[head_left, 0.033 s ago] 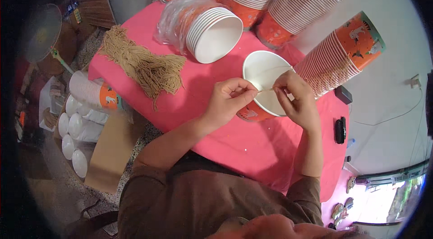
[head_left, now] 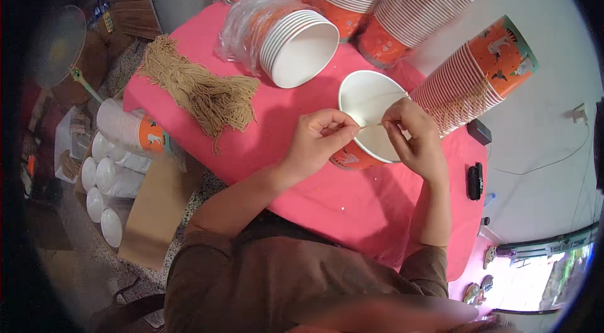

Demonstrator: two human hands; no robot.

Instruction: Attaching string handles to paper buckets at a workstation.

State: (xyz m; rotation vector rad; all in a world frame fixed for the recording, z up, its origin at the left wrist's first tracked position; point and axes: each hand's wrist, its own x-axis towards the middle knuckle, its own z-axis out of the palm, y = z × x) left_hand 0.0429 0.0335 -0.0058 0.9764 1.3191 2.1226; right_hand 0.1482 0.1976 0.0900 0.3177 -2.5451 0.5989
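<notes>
Between my two hands runs a short stretch of thin brownish cord [head_left: 371,125], too fine to make out in detail. My left hand [head_left: 321,138] pinches one end between thumb and forefinger. The other end is pinched by my right hand [head_left: 412,138], a little to the right. Both hands are over a white-lined paper bucket [head_left: 366,91] with an orange printed outside, standing on the pink-covered table. They hide part of its mouth and near rim. To the left lies a loose bundle of tan cords [head_left: 201,94].
The pink table cover [head_left: 296,201] reaches the wall. Nested paper buckets [head_left: 305,50] lie behind, partly in plastic; tall stacks [head_left: 415,12] line the back. Another leaning stack [head_left: 465,88] stands right, near a black box [head_left: 479,132]. An open carton [head_left: 151,220] with wrapped buckets is left.
</notes>
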